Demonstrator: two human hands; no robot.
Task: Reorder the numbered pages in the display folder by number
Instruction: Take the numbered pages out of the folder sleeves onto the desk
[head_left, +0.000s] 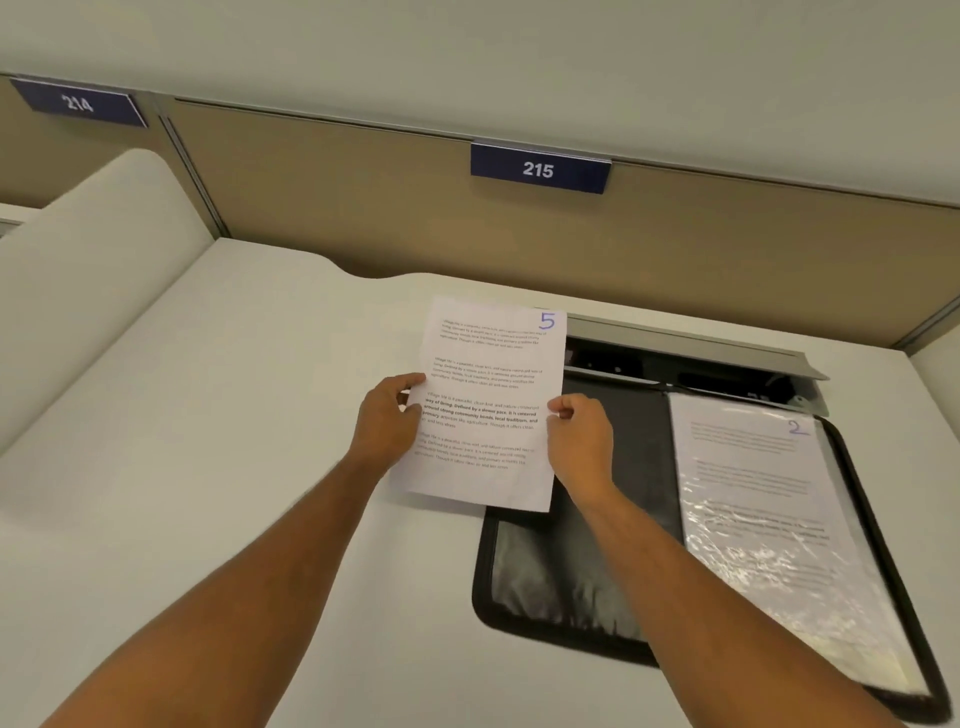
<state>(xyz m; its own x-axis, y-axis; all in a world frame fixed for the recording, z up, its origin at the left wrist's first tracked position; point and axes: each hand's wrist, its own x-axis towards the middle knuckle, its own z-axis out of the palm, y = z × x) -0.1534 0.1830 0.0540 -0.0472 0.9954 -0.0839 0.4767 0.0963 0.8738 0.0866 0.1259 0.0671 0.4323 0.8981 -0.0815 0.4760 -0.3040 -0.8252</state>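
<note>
Paper page 5 (488, 405) is pinched at its side edges by both hands (387, 415) (579, 436). Light and floppy, it is best held there, at 10 o'clock of the display folder (582, 571).

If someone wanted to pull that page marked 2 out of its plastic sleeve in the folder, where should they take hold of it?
Probably at its top edge, coming from the far side of the desk. The page marked 2 lies flat inside a shiny sleeve in the open folder, so only an open end offers a grip. Which end is open cannot be seen; the top is a guess.
</note>
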